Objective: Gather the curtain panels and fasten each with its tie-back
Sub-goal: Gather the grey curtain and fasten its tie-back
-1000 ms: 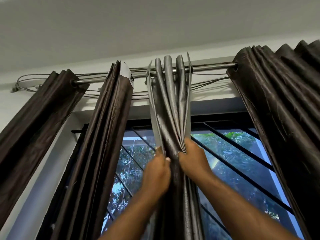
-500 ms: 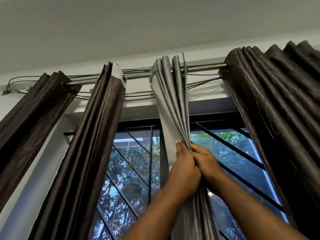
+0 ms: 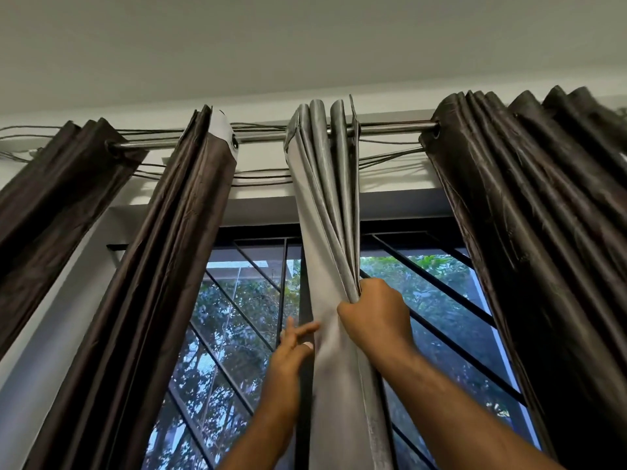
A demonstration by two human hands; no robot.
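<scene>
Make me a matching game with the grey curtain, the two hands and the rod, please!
Things:
1. grey curtain
2. left hand
3. right hand
4. curtain rod

States:
a. grips the bunched folds
b. fingers straight, at the cloth's left edge
c. runs across the top, through the curtains
d. hangs in the middle, gathered

Pairs: 1-d, 2-b, 3-a, 4-c.

This is a room in a home, seen close up at a window. A metal curtain rod [image 3: 390,128] at twelve o'clock carries eyelet curtains: dark brown panels [image 3: 163,266] at nine and three o'clock and a grey panel [image 3: 325,205] in the middle, under a plain white ceiling [image 3: 305,45]. Loose cables [image 3: 261,175] run along the wall behind the rod, and toward six o'clock a black window grille [image 3: 437,283] shows trees [image 3: 234,320] outside.
</scene>
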